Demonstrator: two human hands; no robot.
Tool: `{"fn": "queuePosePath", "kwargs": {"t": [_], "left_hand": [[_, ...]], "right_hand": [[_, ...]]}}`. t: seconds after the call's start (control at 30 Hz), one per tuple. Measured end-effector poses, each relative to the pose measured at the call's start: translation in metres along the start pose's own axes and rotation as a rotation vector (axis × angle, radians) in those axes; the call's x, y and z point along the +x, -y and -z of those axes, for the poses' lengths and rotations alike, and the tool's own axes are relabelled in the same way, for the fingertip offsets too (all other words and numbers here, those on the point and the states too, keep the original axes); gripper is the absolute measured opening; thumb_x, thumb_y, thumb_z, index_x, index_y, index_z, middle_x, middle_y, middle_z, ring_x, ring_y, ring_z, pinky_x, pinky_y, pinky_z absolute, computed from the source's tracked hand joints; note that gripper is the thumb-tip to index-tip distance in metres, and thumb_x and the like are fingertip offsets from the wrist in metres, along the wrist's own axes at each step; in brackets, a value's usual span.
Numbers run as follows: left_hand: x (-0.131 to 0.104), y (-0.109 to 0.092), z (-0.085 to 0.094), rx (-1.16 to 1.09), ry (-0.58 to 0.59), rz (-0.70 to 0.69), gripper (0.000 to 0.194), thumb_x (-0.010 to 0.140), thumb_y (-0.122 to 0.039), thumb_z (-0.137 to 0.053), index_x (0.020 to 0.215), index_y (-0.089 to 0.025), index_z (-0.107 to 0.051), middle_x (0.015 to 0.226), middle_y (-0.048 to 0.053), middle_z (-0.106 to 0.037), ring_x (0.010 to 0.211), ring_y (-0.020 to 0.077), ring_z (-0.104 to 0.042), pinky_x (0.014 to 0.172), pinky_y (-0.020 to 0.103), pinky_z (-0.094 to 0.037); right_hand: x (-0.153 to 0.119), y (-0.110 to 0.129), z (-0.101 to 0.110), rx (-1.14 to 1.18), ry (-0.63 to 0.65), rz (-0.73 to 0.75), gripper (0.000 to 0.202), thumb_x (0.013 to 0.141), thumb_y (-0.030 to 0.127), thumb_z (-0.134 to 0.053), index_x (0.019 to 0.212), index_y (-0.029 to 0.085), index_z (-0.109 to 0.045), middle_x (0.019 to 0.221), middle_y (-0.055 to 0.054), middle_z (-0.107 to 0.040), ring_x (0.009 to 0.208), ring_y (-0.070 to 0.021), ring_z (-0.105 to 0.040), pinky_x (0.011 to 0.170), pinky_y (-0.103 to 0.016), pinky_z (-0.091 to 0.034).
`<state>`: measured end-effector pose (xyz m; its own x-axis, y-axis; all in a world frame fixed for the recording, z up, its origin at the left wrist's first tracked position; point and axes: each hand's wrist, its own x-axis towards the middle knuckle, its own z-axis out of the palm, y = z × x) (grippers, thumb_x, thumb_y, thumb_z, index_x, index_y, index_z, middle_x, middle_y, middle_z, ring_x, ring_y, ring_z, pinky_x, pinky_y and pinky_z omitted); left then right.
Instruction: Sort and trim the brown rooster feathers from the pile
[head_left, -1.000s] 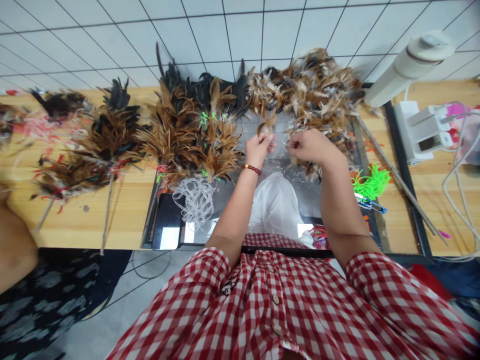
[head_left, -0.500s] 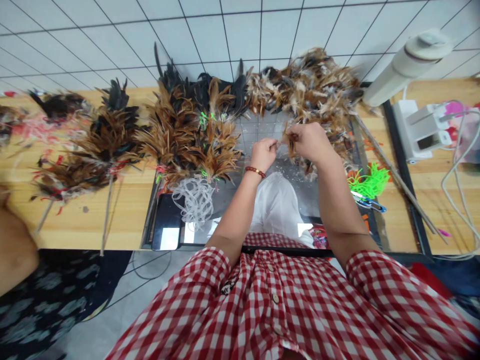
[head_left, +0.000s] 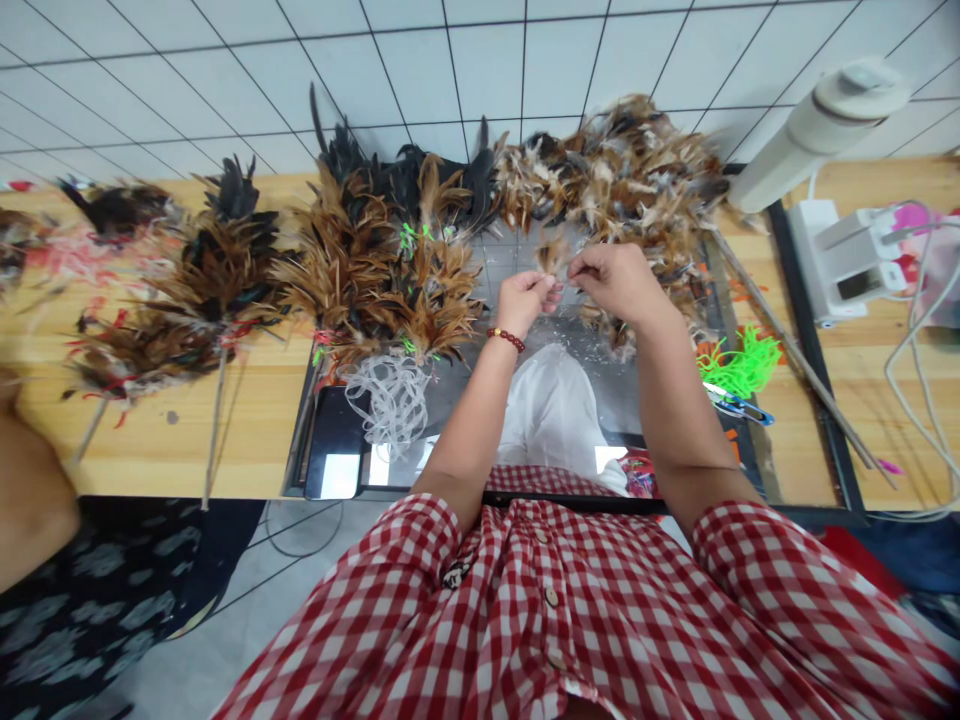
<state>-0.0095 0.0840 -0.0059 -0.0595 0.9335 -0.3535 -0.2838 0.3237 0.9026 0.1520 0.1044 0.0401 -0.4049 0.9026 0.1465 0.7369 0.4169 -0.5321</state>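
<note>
My left hand (head_left: 528, 300), with a red bead bracelet at the wrist, pinches a small brown feather tuft (head_left: 552, 252) that stands up blurred above its fingertips. Just to the right is my right hand (head_left: 611, 280), its thumb and fingertips pressed together near the tuft; what it grips is too small to make out. Brown and black feather bunches (head_left: 435, 290) with green ties lie left of my hands. A pale brown feather pile (head_left: 637, 170) spreads behind and right of them.
White bands (head_left: 390, 400) and a phone (head_left: 334, 440) lie left of my forearms. Green strands (head_left: 739, 362), a long stick (head_left: 802, 360), a white bottle (head_left: 817, 135) and a power strip (head_left: 817, 260) are on the right. Another person's arm (head_left: 30, 480) shows at far left.
The feather tuft was at my right fingertips and now stands in my left hand's pinch. My right fingers have come away from its feathers.
</note>
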Motion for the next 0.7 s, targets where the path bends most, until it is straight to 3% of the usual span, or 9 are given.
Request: {"fn": "queuePosePath", "kwargs": {"t": [0.27, 0.33, 0.43, 0.57, 0.63, 0.7], "left_hand": [[0.000, 0.000, -0.001, 0.103, 0.145, -0.004, 0.030, 0.092, -0.002, -0.065, 0.064, -0.014, -0.063, 0.053, -0.005, -0.064, 0.043, 0.0037, -0.054, 0.050, 0.018, -0.045], [0.001, 0.001, -0.001, 0.111, 0.102, -0.018, 0.033, 0.093, -0.002, -0.063, 0.062, -0.014, -0.061, 0.051, -0.006, -0.061, 0.042, 0.0031, -0.052, 0.048, 0.018, -0.042], [0.005, 0.001, -0.001, 0.018, -0.058, -0.043, 0.029, 0.094, -0.006, -0.064, 0.067, -0.015, -0.062, 0.052, -0.007, -0.061, 0.044, 0.0021, -0.052, 0.049, 0.016, -0.041], [0.007, -0.004, 0.000, -0.135, -0.169, -0.049, 0.022, 0.092, -0.013, -0.071, 0.073, -0.016, -0.062, 0.057, -0.007, -0.063, 0.048, 0.0020, -0.055, 0.052, 0.015, -0.043], [0.007, -0.006, 0.001, -0.167, -0.188, -0.040, 0.022, 0.094, -0.012, -0.068, 0.073, -0.016, -0.062, 0.057, -0.007, -0.062, 0.048, 0.0020, -0.054, 0.053, 0.015, -0.043], [0.006, -0.007, 0.001, -0.181, -0.192, -0.034, 0.024, 0.097, -0.011, -0.064, 0.074, -0.016, -0.063, 0.057, -0.007, -0.062, 0.048, 0.0020, -0.054, 0.053, 0.015, -0.042]], "right_hand": [[0.002, -0.002, -0.011, 0.031, -0.033, 0.033, 0.026, 0.085, 0.015, -0.058, 0.097, 0.019, -0.080, 0.096, -0.008, -0.081, 0.092, -0.0254, -0.073, 0.085, -0.036, -0.052], [0.005, -0.006, -0.005, -0.020, -0.098, -0.012, 0.026, 0.088, 0.016, -0.058, 0.102, 0.020, -0.080, 0.101, -0.009, -0.081, 0.098, -0.0268, -0.073, 0.090, -0.038, -0.053], [0.008, -0.012, 0.013, -0.220, -0.145, -0.178, 0.028, 0.093, 0.018, -0.058, 0.111, 0.018, -0.080, 0.108, -0.013, -0.080, 0.106, -0.0313, -0.072, 0.094, -0.043, -0.053], [0.000, -0.006, 0.026, -0.427, 0.199, -0.206, 0.019, 0.086, 0.022, -0.069, 0.097, 0.019, -0.084, 0.099, -0.012, -0.081, 0.099, -0.0320, -0.074, 0.085, -0.041, -0.054], [-0.006, 0.001, 0.020, -0.517, 0.347, -0.186, 0.020, 0.083, 0.026, -0.072, 0.098, 0.019, -0.084, 0.100, -0.013, -0.082, 0.098, -0.0327, -0.075, 0.081, -0.039, -0.053], [-0.008, 0.006, 0.011, -0.587, 0.405, -0.190, 0.025, 0.083, 0.025, -0.069, 0.101, 0.016, -0.084, 0.105, -0.017, -0.081, 0.099, -0.0349, -0.075, 0.079, -0.040, -0.053]]}}
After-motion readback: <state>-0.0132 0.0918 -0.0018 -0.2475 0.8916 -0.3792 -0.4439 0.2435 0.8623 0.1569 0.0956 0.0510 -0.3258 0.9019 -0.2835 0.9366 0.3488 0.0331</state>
